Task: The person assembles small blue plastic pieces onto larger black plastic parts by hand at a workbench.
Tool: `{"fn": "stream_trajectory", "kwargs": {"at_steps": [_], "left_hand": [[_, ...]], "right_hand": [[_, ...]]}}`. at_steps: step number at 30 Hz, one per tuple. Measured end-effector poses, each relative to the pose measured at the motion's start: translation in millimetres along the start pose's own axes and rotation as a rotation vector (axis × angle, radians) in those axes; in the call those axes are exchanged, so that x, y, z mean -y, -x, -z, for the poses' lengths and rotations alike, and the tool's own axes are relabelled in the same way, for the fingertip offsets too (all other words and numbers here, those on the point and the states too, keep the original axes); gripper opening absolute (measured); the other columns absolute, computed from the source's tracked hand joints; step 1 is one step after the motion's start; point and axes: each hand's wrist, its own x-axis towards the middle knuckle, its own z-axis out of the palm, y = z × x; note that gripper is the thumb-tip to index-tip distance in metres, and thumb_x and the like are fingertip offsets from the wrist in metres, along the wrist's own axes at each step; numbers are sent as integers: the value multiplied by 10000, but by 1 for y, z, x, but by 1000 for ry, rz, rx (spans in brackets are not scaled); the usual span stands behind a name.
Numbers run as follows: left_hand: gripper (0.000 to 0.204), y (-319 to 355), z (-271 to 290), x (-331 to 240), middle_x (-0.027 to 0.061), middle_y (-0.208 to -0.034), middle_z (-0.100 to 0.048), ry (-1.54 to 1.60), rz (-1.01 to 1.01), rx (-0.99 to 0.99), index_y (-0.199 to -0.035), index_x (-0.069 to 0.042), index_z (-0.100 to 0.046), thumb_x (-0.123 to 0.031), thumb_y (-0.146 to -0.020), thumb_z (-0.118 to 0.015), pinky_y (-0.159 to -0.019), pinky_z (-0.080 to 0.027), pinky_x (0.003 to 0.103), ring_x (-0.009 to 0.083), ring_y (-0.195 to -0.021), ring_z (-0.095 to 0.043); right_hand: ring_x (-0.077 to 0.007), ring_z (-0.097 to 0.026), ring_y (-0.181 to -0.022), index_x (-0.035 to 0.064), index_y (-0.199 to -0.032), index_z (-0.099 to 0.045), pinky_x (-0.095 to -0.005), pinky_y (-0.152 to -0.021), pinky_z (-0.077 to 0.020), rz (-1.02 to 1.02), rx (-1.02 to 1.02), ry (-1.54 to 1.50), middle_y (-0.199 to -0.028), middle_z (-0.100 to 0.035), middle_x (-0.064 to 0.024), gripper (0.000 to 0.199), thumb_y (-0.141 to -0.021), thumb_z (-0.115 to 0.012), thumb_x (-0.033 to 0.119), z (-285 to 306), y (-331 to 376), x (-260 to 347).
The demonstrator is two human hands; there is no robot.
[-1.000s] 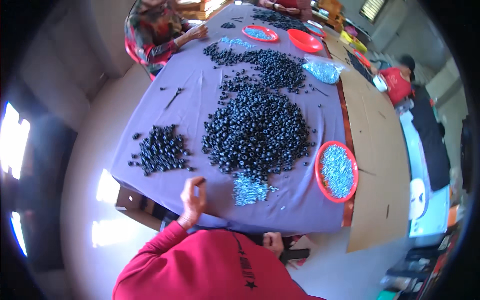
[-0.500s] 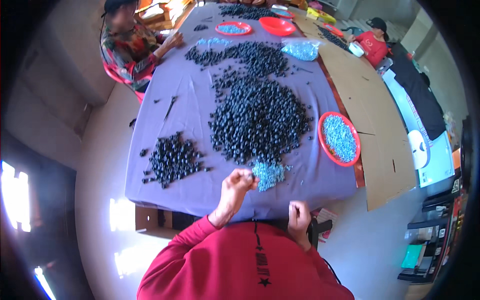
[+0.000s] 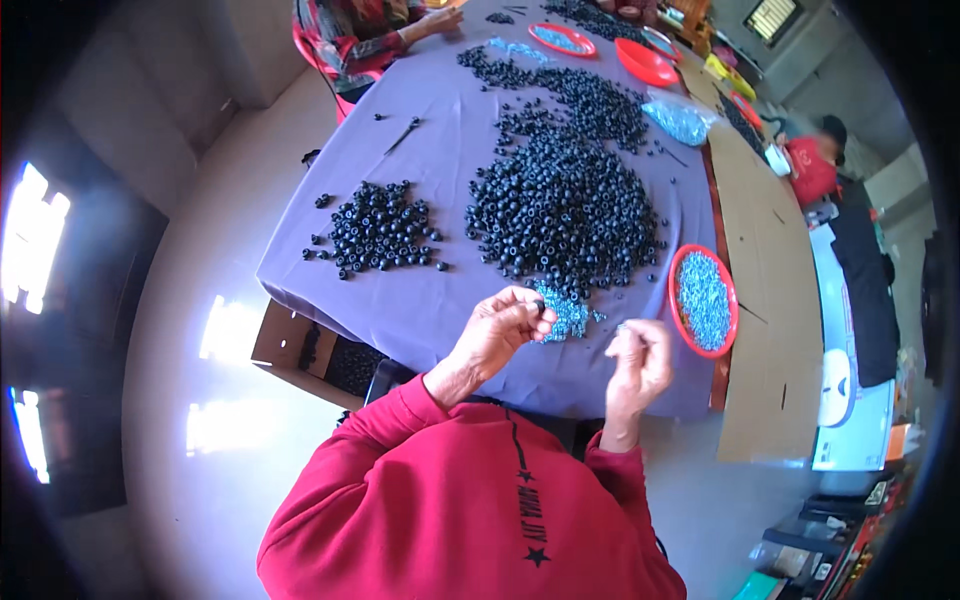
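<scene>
My left hand (image 3: 503, 325) is raised over the near edge of the purple-covered table (image 3: 420, 300), its fingertips pinched on a small black bead (image 3: 540, 306). My right hand (image 3: 638, 355) is closed beside it, pinching a tiny metal piece (image 3: 621, 327). Just beyond the hands lies a small heap of pale blue-grey metal bits (image 3: 565, 312). A big pile of black beads (image 3: 560, 210) fills the table's middle. A smaller pile of black beads (image 3: 380, 228) lies to the left.
A red dish of metal bits (image 3: 703, 298) sits at the right, on brown cardboard (image 3: 760, 300). More red dishes (image 3: 645, 60) and beads lie far off. A person in a patterned top (image 3: 350, 30) sits at the far end, another in red (image 3: 812, 165) at the right. A box (image 3: 300, 345) stands under the table.
Both my hands have come up from the table edge and drawn closer together. My left hand left the metal heap holding a bead. The view tilted nearer to the table.
</scene>
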Motion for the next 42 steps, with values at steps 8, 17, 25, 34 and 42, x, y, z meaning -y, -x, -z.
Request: {"fn": "stream_trajectory", "kwargs": {"at_steps": [8,17,25,34,42], "left_hand": [[139,14,-10,29,35,-887,-592,-122,84,75,-989,-24,-577,-69,-857,-569,-745,-473,295,137,-788,-559],[139,10,-6,29,58,-868,-598,-91,220,69,-971,-22,-580,-93,-853,-570,-704,-454,270,137,-726,-551],[157,-4,-20,6,91,-895,-597,71,128,121,-998,-5,-553,-92,-868,-544,-732,-465,296,153,-759,-570],[147,3,-20,14,86,-881,-606,-99,68,138,-974,-2,-570,-83,-851,-570,-724,-463,284,143,-753,-569],[121,22,-13,18,46,-840,-612,-500,30,100,-904,3,-600,-37,-795,-637,-700,-455,236,102,-747,-555]], "right_hand": [[-58,-541,-628,-3,-852,-514,-174,-547,-415,-84,290,-43,-731,-530,-6,71,-825,-576,-24,-11,23,-7],[-58,-492,-564,14,-822,-524,-197,-504,-393,-276,272,-121,-682,-525,3,55,-829,-578,5,1,21,-20],[-113,-540,-582,-11,-881,-542,-240,-537,-469,-346,194,-433,-773,-547,-66,66,-820,-565,-22,4,5,-12],[-68,-509,-578,-1,-842,-556,-191,-520,-421,-356,302,-396,-739,-547,-25,56,-837,-587,46,1,-3,-5],[-19,-439,-543,33,-788,-538,-162,-472,-356,-513,419,-426,-679,-521,22,98,-830,-615,75,6,19,-19]]}}
